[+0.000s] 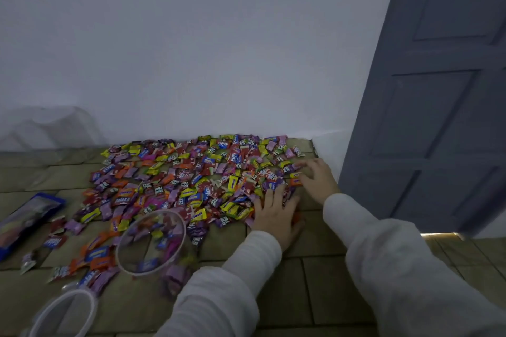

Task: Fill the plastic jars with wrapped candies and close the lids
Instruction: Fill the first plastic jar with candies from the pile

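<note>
Both hands (276, 213) (319, 182) spread flat on candies (191, 183)

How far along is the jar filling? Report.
Done: the middle jar holds a few candies. In hand: both hands, left and right, rest on the candy pile, gathering. Left: most candies lie loose, the near jar looks empty, no lid closed.

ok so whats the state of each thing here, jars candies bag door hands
near jar: lid off, a few candies inside
second jar: open, looks empty
wrapped candies: spread loose over the floor
blue bag: lying flat on the floor
door: ajar
left hand: flat on the candies, fingers spread
right hand: fingers curled into the pile's edge, grip unclear
</note>
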{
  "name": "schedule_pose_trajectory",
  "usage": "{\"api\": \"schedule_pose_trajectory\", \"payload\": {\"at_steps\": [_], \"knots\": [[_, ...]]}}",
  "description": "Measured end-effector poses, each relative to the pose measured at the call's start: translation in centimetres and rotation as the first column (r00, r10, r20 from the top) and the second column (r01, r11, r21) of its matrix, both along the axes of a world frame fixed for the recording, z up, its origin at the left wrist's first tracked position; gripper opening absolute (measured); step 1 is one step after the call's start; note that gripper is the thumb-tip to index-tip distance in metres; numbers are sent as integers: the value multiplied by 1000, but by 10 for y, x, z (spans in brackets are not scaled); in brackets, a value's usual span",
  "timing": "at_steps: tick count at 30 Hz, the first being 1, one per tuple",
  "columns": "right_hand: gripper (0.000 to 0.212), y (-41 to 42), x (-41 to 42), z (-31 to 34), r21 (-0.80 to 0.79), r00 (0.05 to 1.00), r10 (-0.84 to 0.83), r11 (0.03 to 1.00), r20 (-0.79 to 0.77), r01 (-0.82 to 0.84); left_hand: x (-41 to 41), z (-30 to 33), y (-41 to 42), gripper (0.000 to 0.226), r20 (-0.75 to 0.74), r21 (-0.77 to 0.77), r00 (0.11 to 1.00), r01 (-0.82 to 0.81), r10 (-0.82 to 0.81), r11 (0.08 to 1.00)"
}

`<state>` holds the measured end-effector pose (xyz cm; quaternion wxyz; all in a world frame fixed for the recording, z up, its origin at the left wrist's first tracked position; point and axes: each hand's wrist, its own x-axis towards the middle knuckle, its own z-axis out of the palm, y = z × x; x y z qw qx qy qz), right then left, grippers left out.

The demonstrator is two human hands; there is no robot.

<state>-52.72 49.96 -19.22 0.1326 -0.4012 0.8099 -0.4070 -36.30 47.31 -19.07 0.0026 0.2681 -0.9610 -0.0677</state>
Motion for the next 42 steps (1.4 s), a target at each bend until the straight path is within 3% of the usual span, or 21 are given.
{"api": "schedule_pose_trajectory", "payload": {"at_steps": [7, 11, 14, 18, 22, 24, 27, 29, 32, 38, 42], "knots": [[40, -46, -25, -8, 95, 981, -24, 995, -191, 43, -27, -13, -14, 75, 80, 23, 997, 2, -4, 1000], [59, -72, -43, -19, 299, 938, 117, 954, -325, -16, -43, -16, -24, 63, 46, 17, 996, -79, 78, 997], [68, -84, -52, -23, 392, 924, 194, 918, -331, -53, -49, -15, -28, 56, 36, 30, 990, -139, 138, 990], [71, -97, -57, -21, 381, 909, 242, 919, -339, -103, -56, -19, -34, 45, 26, -26, 977, -210, 211, 977], [79, -113, -60, -25, 420, 905, 270, 900, -328, -116, -64, -17, -38, 51, -14, 2, 968, -251, 251, 968], [79, -120, -61, -27, 449, 901, 294, 884, -318, -129, -65, -21, -40, 51, -50, -62, 963, -269, 266, 961], [67, -123, -56, -31, 374, 915, 236, 921, -327, -104, -67, -20, -43, 36, 11, -32, 956, -291, 292, 956], [52, -121, -53, -32, 269, 920, 187, 959, -344, -94, -69, -20, -46, 24, -65, -65, 951, -307, 303, 950], [42, -117, -49, -34, 175, 918, 158, 980, -363, -100, -66, -15, -47, 24, -128, -42, 945, -307, 300, 951], [32, -113, -28, -30, -1, 899, 93, 995, -429, -104, -66, -4, -56, 35, -92, 50, 954, -281, 285, 958], [37, -118, -13, -25, 13, 945, 72, 997, -319, -72, -61, 3, -59, 36, -82, 102, 939, -325, 334, 940]]}}
